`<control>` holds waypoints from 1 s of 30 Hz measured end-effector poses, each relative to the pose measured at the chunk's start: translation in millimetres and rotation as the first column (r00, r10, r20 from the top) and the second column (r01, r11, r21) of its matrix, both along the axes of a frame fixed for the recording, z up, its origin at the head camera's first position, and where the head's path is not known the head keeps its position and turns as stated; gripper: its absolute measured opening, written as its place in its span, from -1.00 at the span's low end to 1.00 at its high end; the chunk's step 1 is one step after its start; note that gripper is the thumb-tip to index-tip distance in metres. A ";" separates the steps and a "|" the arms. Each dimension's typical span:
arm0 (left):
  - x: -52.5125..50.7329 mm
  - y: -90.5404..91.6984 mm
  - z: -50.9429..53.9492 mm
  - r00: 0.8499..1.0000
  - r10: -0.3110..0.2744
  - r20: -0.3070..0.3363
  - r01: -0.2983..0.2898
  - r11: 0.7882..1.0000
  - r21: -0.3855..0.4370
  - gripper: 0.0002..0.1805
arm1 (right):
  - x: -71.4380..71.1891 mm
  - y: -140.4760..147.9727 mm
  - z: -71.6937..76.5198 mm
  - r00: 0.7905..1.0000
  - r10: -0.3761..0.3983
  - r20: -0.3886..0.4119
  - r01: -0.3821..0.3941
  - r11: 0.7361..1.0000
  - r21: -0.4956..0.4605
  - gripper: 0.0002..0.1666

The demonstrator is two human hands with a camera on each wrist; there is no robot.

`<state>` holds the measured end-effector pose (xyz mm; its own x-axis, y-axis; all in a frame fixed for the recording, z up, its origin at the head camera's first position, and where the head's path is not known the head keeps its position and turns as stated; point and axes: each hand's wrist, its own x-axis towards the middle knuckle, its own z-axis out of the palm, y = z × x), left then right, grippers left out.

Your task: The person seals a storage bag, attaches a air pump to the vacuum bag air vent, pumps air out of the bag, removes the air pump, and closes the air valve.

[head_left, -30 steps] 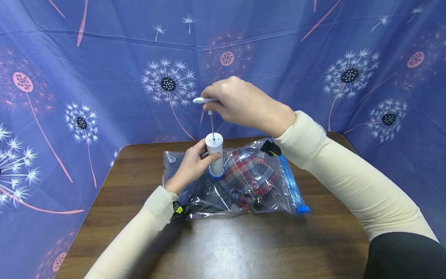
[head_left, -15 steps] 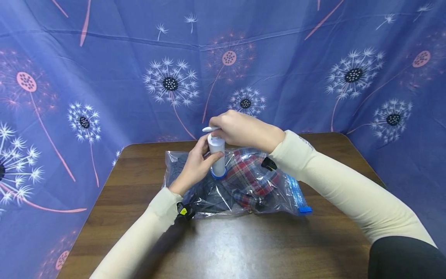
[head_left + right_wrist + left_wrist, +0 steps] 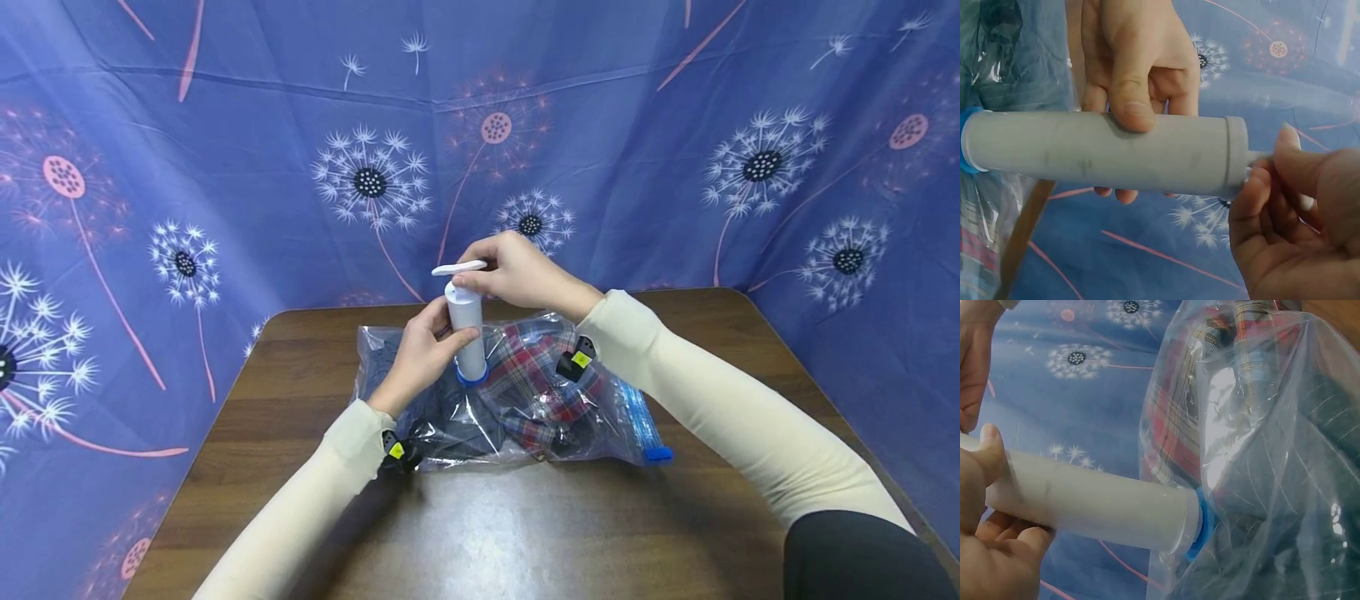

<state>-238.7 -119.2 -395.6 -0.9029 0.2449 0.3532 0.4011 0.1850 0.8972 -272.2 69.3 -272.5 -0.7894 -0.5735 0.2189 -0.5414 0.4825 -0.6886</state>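
Sleeve first, cream, cut off at the bottom edge over the wooden table, and we follow it up toward our landmark, the white pump. Just left of the pump we have the left hand, clamped round the barrel, thumb across the near side; most of its fingertips are hidden in the head view. Left of the pump and on its near side lies dark cloth, its detail lost to glare on the clear bag. Now the pump itself, upright over the bag, blue ring down against the plastic; how the two join, we can't make out. Above the pump, the white handle, one end covered by the right hand, which pinches it just over the barrel's top; the right wrist view gives us only a stub of shaft. Right of the pump, plaid cloth shows through, then a blue zip strip, its far end masked by the right sleeve. Farthest right of the pump we find a black upper sleeve, cropped below.
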 end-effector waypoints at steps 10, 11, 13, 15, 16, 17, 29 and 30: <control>-5.1 -5.1 0.8 0.998 0.005 0.057 -0.002 0.999 -0.047 -0.44 | -3.9 -0.6 -6.3 0.999 -0.035 0.015 0.036 0.998 -0.047 -0.81; -5.3 -4.9 1.6 0.998 0.004 0.056 -0.001 0.998 -0.059 -0.44 | -4.1 0.1 -4.7 0.999 -0.037 0.005 0.038 0.998 -0.048 -0.81; -5.3 -4.3 3.7 0.999 0.004 0.052 0.001 0.996 -0.087 -0.44 | -4.8 2.0 0.5 0.999 -0.039 -0.009 0.038 0.998 -0.054 -0.80; -5.1 -4.1 6.0 0.999 0.003 0.043 0.002 0.993 -0.117 -0.42 | -5.6 3.8 8.4 0.999 -0.035 -0.010 0.034 0.996 -0.078 -0.83; -4.8 -4.2 7.4 0.999 0.005 0.038 0.000 0.991 -0.136 -0.43 | -5.4 4.9 13.9 0.999 -0.033 -0.014 0.032 0.995 -0.092 -0.84; -4.4 -4.4 8.6 0.999 0.012 0.030 -0.007 0.988 -0.157 -0.44 | -4.8 6.0 20.7 0.999 -0.034 -0.016 0.032 0.994 -0.102 -0.85; -2.2 -6.7 16.2 1.000 0.013 -0.004 -0.014 0.970 -0.243 -0.48 | 13.7 20.0 105.3 0.978 -0.062 -0.201 0.039 0.993 -0.114 -0.82; -1.9 -6.5 16.4 1.000 0.015 -0.002 -0.015 0.970 -0.244 -0.47 | 15.4 21.2 108.7 0.976 -0.060 -0.211 0.037 0.993 -0.114 -0.82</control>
